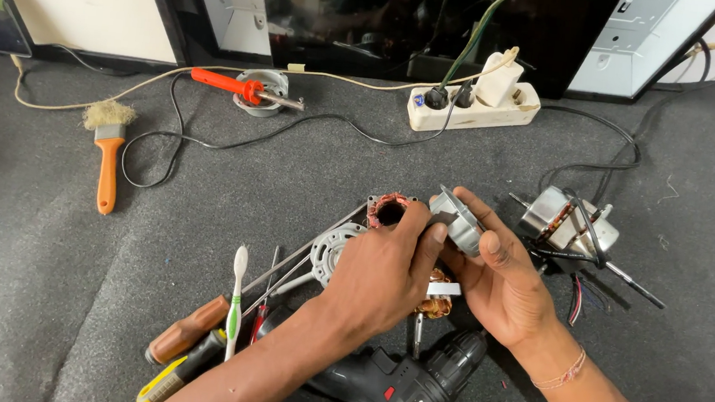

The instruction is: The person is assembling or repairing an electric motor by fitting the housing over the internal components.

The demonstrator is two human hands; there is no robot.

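My right hand [503,272] cupped the grey cap [458,221] from below, fingers curled around its rim, holding it just above the surface [35,284] near the middle. My left hand [381,273] came in from seven o'clock with thumb and fingertips pinched on the cap's near edge, just beside the copper stator [390,210], which sat at nine o'clock of the cap. A second winding [435,303] lay under my palms, mostly hidden. The drill [409,390] rested at six o'clock, the screwdrivers [186,351] and toothbrush [235,303] at seven, the other motor [567,223] at three. Farther off, the brush [107,155] lay at ten, the soldering iron [242,88] at eleven and the power strip [474,103] at twelve.

To my mind, doing this well meant keeping the right hand steady as a cradle and letting only the left work the edge, with light, even pressure so the thin cap would not bend. I judged it wise to keep the loose wires off to three o'clock, clear of my fingers.
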